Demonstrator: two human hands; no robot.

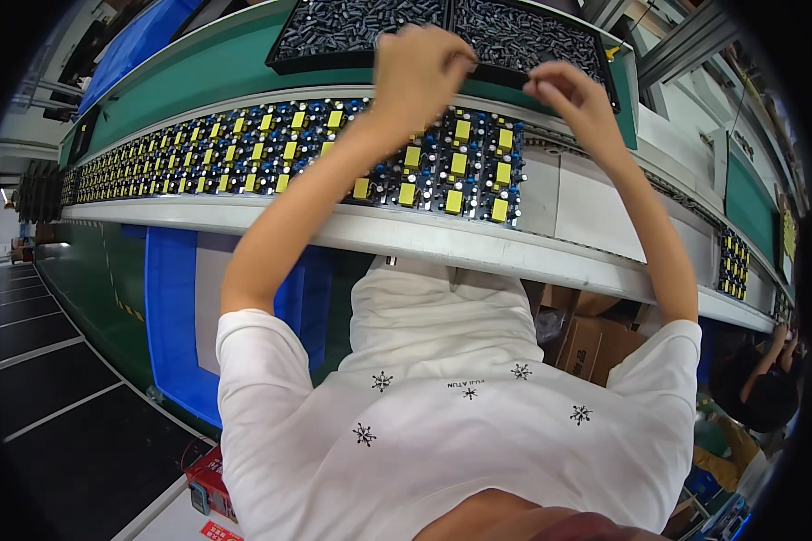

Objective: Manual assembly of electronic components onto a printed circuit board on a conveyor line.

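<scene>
My left hand [417, 77] is over the front edge of the left black tray [320, 62], its fingers bent together in a pinch. Whatever lies between those fingertips is too small to make out. To its right, my right hand [576, 101] hovers by the front of the right black tray [503, 76], thumb and fingers curled together; I cannot tell what they hold. Both trays are full of small dark cylindrical components [356, 25]. Below my hands, rows of circuit boards [458, 164] with yellow blocks and small blue and white parts lie on the conveyor line. My left forearm crosses above some boards.
A pale rail [397, 233] runs along the line's near side. More boards [733, 263] sit farther right, where another person [760, 388] works. A blue bin [173, 316] stands below the line at left, and cardboard boxes [595, 347] are under it at right.
</scene>
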